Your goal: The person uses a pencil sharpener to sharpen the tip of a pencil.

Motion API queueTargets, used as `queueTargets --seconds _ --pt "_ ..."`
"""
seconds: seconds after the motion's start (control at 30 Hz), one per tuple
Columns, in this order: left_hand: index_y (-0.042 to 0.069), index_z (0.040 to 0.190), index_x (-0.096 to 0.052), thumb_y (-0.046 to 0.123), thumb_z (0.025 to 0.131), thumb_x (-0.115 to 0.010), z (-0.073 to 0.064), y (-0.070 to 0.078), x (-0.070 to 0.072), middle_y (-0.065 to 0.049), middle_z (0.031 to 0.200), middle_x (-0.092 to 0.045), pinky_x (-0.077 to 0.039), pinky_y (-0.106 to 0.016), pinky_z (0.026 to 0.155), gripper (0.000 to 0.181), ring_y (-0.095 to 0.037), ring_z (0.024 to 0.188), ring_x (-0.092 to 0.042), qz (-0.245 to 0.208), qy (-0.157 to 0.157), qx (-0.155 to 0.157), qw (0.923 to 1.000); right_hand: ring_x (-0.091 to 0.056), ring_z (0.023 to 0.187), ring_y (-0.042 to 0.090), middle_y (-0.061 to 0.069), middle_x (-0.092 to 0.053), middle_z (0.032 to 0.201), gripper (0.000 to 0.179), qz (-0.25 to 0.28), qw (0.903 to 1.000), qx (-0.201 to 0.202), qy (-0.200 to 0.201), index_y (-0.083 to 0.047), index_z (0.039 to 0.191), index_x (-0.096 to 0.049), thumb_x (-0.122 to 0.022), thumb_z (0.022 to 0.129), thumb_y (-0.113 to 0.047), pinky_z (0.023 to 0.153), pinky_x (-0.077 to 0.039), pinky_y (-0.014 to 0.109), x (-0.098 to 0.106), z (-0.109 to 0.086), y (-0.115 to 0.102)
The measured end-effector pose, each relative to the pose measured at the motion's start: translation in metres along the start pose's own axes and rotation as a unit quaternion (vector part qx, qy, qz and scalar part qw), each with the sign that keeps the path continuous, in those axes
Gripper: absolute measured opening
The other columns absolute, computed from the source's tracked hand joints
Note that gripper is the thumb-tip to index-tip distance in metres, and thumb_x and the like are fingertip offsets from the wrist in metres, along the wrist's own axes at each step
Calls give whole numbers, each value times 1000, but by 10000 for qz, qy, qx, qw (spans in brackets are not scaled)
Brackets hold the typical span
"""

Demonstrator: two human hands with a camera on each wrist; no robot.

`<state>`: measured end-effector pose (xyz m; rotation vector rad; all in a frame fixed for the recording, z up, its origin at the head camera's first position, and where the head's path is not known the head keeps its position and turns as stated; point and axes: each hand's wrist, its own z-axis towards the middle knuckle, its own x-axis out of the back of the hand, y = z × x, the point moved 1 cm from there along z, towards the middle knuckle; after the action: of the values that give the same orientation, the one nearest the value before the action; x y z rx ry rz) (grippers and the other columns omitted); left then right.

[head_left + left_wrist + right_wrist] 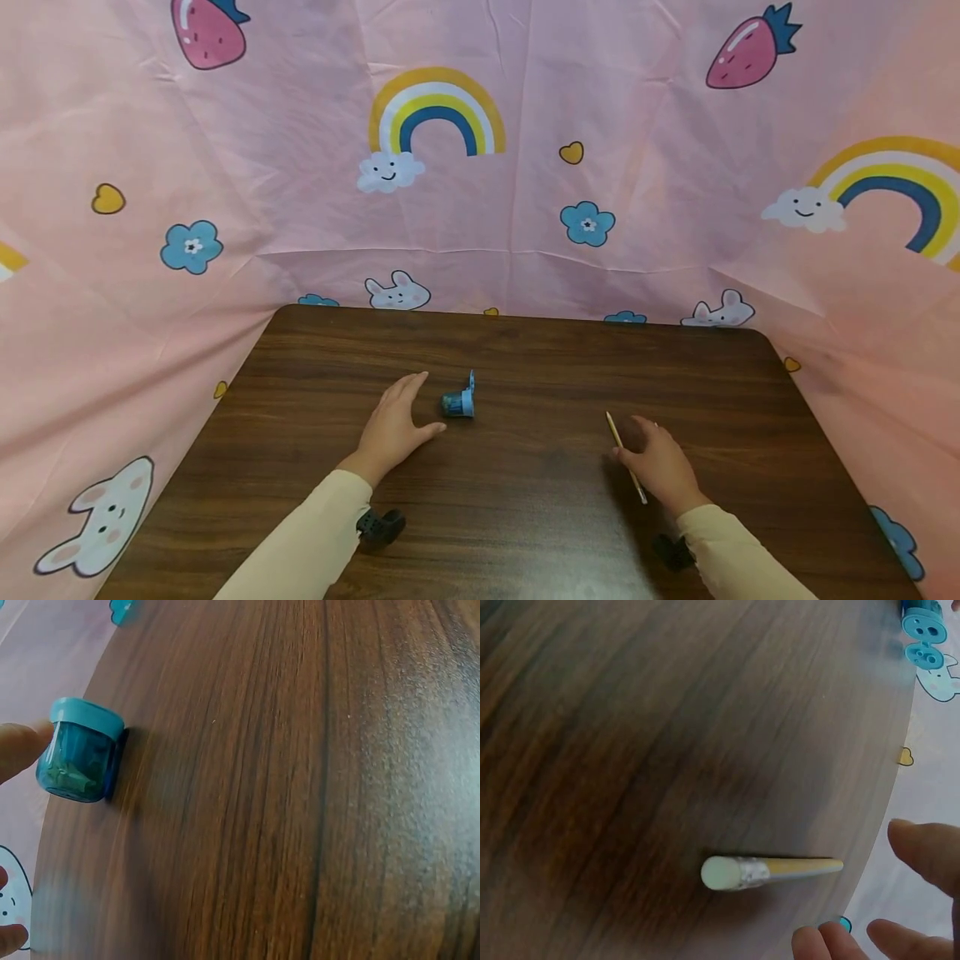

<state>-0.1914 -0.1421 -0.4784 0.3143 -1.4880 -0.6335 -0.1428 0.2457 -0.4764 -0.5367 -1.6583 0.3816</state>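
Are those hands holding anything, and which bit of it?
Nothing is held. The left hand is just beside the blue pencil sharpener, the right hand just beside the pencil; neither grips.

brown wood-grain table | pink cloth behind | rainbow prints | strawberry prints

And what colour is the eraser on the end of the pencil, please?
The eraser is a pale, whitish colour; the right wrist view shows it best.

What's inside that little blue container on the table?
Greenish bits show through the tinted container, away from its teal rim; I can't tell what they are. Whatever the rim covers is hidden.
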Motion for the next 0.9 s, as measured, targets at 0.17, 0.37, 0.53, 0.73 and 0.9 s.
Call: queueTargets --seconds 0.17,0.37,0.53,0.73,0.9 --pt "10 149 -37 30 78 -82 4 1 -4 -17 148 -39 -33 -58 107 86 -39 136 -34 -97 -94 42 9999 -51 116 50 33 -53 129 63 29 10000 -47 -21 10 135 -46 -69 87 -23 90 -44 60 -3 0 0" --pt "11 148 -39 28 78 -82 11 -1 -10 -16 148 -40 -35 -57 106 84 -38 136 -35 -147 -187 46 9997 -57 109 46 29 -59 122 59 66 10000 -65 20 10 132 -50 -71 86 -21 86 -47 57 -10 -1 2" --pt "12 148 -40 27 78 -82 16 0 -13 -16 148 -40 -36 -56 106 83 -37 136 -36 -155 -306 55 9994 -57 108 46 27 -61 119 57 -88 9998 -145 102 10 130 -51 -72 86 -19 86 -47 57 -13 -1 2" --pt "12 147 -41 24 78 -83 19 1 -17 -15 146 -43 -38 -54 105 81 -36 134 -39 -166 -374 61 9991 -61 102 42 24 -64 115 51 -21 9998 -160 80 8 127 -54 -70 87 -16 84 -49 55 -13 -1 1" --pt "12 145 -43 23 78 -82 20 2 -22 -15 144 -45 -39 -55 103 79 -37 132 -41 -195 -393 66 9990 -65 90 35 20 -68 105 42 -34 9997 -220 70 7 120 -59 -71 86 -15 76 -52 51 -13 0 1"
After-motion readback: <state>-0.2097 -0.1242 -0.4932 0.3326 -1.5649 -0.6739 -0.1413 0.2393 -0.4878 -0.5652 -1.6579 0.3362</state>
